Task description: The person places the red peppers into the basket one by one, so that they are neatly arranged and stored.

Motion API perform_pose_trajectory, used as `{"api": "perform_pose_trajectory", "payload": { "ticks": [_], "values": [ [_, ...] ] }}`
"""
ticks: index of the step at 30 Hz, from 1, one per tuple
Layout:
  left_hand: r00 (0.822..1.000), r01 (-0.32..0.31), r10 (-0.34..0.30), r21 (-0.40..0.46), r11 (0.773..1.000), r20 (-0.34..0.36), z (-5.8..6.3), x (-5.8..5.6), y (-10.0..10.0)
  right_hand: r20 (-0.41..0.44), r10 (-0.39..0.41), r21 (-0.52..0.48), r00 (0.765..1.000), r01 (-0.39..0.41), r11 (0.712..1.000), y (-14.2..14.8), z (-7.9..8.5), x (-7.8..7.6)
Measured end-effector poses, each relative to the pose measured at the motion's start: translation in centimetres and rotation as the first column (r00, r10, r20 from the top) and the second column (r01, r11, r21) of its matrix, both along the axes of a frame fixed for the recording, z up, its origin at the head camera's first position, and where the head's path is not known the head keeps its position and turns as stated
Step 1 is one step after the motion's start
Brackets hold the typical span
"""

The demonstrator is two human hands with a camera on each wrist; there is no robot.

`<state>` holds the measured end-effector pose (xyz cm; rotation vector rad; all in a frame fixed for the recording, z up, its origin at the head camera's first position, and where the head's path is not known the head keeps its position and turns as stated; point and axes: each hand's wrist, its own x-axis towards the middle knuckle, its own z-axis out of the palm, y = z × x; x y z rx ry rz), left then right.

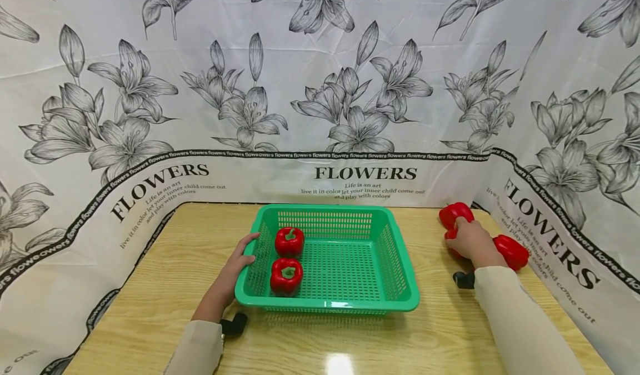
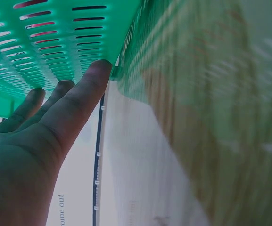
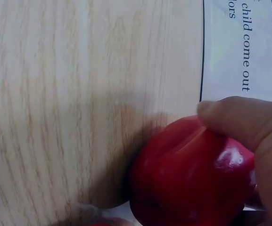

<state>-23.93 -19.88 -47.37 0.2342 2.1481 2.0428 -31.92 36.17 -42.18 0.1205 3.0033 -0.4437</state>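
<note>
Right hand [image 1: 474, 243]: gripping a red pepper [image 3: 183, 174], tabletop [image 1: 150, 280] right; thumb contact plain in wrist view. Left hand [image 1: 235, 272], well apart: extended fingers at green basket [image 1: 327, 306]; wrist view adds slotted outer wall. Basket contents: two peppers [image 1: 289, 243], left side. Beside right hand: two others [image 1: 511, 253]. Cloth [image 1: 365, 141]: "FLOWERS", "Life is an art".
</note>
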Motion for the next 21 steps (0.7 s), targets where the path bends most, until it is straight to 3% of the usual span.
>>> {"api": "perform_pose_trajectory", "payload": {
  "ticks": [11, 21],
  "values": [
    [1.0, -0.012, 0.013, -0.013, 1.0, 0.009, 0.0, -0.1, -0.1, -0.018, 0.043, 0.027, 0.999, -0.042, 0.999, -0.2, 0.0, -0.4],
    [1.0, 0.022, -0.022, 0.008, 1.0, -0.001, 0.2, 0.0, -0.2, 0.016, 0.104, 0.055, 0.994, -0.105, 0.993, -1.2, 0.5, 0.1]
  ]
}}
